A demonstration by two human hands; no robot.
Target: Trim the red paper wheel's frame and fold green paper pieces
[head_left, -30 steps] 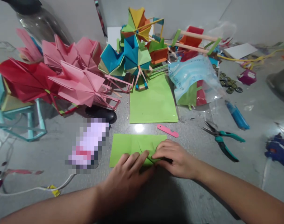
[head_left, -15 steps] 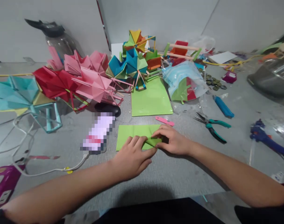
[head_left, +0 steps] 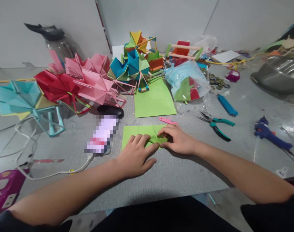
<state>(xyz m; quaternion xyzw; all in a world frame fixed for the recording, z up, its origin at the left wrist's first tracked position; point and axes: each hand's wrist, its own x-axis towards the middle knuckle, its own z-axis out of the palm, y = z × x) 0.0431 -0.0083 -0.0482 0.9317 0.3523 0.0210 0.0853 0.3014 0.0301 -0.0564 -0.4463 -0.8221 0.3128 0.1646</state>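
A green sheet of paper (head_left: 131,132) lies in front of me on the table, its right part partly folded over. My left hand (head_left: 136,158) rests on its lower edge, fingers spread and pressing it down, the thumb apart. With fingers and thumb, my right hand (head_left: 177,138) pinches the folded flap at the right end. Both hands cover some of the sheet's edge. Just behind the right hand is a small pink cutter (head_left: 167,120), partly hidden by it. A larger stack of green paper (head_left: 154,100) lies farther back.
Folded paper wheel-like models (head_left: 96,83) crowd the back left. A phone (head_left: 102,133) on a white cable and a black mouse (head_left: 110,111) are left of the paper. Pliers (head_left: 216,125), a blue cutter (head_left: 227,104) and a blue glue gun (head_left: 270,133) lie to the right.
The whole view has shifted slightly. My left thumb has moved farther from the fingers. The right hand keeps its pinch on the flap.
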